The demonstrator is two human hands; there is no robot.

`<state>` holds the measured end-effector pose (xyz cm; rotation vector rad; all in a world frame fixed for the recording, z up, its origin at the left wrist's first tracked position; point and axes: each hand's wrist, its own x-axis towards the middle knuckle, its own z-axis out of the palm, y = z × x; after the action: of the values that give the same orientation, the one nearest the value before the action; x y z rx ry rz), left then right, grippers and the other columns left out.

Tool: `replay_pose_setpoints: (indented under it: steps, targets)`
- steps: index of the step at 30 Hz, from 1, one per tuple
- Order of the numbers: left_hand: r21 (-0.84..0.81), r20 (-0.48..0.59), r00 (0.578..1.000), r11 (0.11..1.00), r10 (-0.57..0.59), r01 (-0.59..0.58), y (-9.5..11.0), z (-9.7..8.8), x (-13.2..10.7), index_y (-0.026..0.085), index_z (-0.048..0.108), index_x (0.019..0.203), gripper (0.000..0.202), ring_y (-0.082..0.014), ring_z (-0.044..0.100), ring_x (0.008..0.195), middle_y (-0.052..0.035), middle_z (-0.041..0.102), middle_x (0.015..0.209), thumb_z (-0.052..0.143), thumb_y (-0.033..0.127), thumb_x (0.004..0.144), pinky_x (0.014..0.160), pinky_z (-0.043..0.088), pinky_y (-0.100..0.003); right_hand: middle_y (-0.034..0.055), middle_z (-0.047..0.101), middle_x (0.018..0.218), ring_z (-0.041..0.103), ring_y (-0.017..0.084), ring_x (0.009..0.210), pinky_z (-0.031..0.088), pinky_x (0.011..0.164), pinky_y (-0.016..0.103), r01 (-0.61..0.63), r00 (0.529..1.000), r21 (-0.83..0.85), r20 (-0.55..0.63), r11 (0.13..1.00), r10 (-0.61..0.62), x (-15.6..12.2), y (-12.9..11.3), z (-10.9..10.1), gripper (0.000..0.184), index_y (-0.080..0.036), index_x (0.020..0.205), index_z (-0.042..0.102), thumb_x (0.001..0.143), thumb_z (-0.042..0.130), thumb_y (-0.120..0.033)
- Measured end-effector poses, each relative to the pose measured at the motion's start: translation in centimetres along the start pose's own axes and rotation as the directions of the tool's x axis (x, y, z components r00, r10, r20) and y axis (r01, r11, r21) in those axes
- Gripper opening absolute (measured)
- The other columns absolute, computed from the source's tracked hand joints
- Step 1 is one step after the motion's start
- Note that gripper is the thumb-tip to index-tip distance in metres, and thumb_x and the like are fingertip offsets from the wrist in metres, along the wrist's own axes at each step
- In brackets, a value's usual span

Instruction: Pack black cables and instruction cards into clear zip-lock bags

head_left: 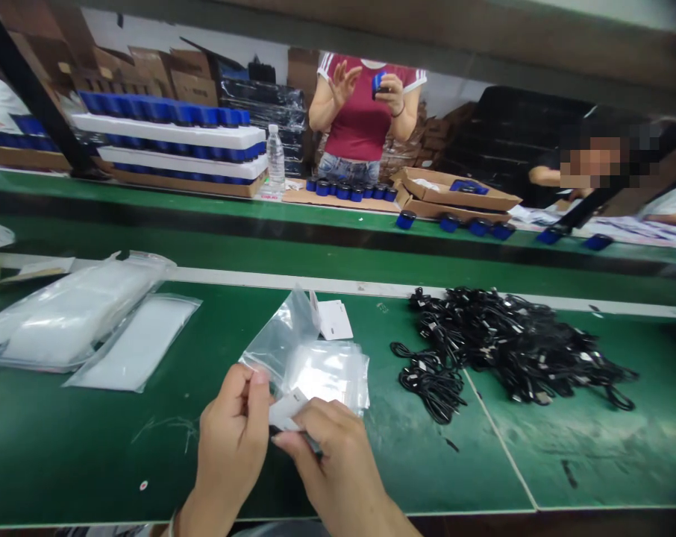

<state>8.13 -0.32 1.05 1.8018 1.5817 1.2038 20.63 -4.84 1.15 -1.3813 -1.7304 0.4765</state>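
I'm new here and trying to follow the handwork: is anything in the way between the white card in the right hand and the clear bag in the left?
Nothing visible stands between the white card, in the right hand, and the clear bag, pinched by the left hand. The hands hide parts of both.

- Head camera, looking forward and down across the bench [103, 455].
- Nearest: left hand [231, 432] and right hand [338, 451], close, bottom middle.
- Farther: a co-worker [360, 112], front-on, near the top.
- Slightly tilted: the bench slopes down rightward.
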Motion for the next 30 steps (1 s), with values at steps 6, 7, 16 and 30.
replay_pose_setpoints:
  steps: [6,7,16,30]
  targets:
    - [0.041,-0.087,0.996,0.999,-0.004,0.008,0.1,-0.1,0.5,0.022,0.044,0.066,0.025,-0.0093,0.041,0.044,0.0080,0.039,0.050,0.039,0.031,0.089,0.043,0.035,-0.018,0.0033,0.060,0.091,0.057,0.019,0.078,0.047,0.072,0.030,-0.246,0.941,0.257,-0.167,0.935,0.293,-1.5,-0.2,1.5,0.041,-0.021,0.097,0.054,0.061,0.074,-0.019]
    - [0.025,-0.101,0.995,0.999,-0.020,0.023,0.0,-0.1,0.6,0.022,0.044,0.066,0.025,-0.0095,0.041,0.045,0.0077,0.040,0.051,0.038,0.031,0.089,0.044,0.035,-0.018,0.0049,0.060,0.097,0.057,0.020,0.082,0.048,0.074,0.031,-0.299,0.923,0.335,-0.136,0.893,0.360,-2.0,-0.2,2.0,0.054,-0.021,0.104,0.052,0.057,0.077,-0.019]
    - [-0.111,-0.097,0.988,0.988,-0.121,0.110,-0.7,-0.3,0.7,0.022,0.044,0.065,0.025,-0.0098,0.044,0.045,0.0077,0.042,0.050,0.042,0.032,0.087,0.045,0.037,-0.019,0.0023,0.061,0.060,0.060,0.015,0.051,0.049,0.050,0.025,-0.466,0.866,0.612,0.167,0.639,0.472,-3.0,0.4,3.7,0.017,-0.015,0.072,0.063,0.078,0.059,-0.031]
    - [0.388,0.028,0.933,0.856,0.360,-0.342,0.5,0.5,-0.8,0.021,0.052,0.059,0.027,-0.0092,0.053,0.042,0.0054,0.054,0.047,0.044,0.023,0.084,0.047,0.036,-0.019,0.0004,0.055,0.055,0.050,0.015,0.047,0.032,0.049,0.027,0.113,0.966,-0.411,-0.167,0.905,-0.196,-2.5,1.1,-0.3,0.014,-0.017,0.083,0.057,0.086,0.044,-0.013]
